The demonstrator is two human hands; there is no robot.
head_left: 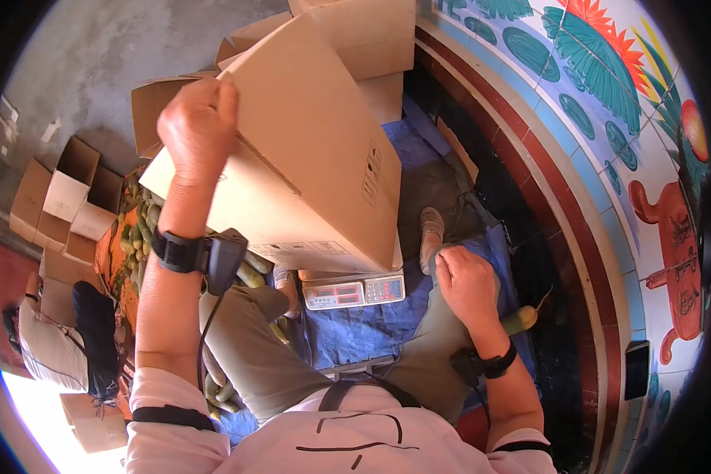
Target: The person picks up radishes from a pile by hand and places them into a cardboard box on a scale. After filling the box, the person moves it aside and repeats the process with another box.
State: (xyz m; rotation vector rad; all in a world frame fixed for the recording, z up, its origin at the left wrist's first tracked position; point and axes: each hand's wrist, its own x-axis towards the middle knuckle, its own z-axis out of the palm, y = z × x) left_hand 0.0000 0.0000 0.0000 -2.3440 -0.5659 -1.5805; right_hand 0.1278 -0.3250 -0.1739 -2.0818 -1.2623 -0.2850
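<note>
A large brown cardboard box [316,150] stands in front of me, tilted in view, over a digital scale [354,291] with red number displays and a keypad. My left hand [201,126] is closed on the box's upper left edge, thumb along the flap. Above my right knee is my right hand [468,286], its fingers curled in; whatever they may hold is hidden. Behind that wrist lies a green, cucumber-like vegetable [520,320]. The inside of the box cannot be seen.
More cardboard boxes [363,35] stand behind. Long green vegetables [141,229] are heaped at left, beside small open boxes [75,182]. A person [55,340] is at far left. Blue tarp [355,336] covers the floor. A painted tile wall [584,103] curves along the right.
</note>
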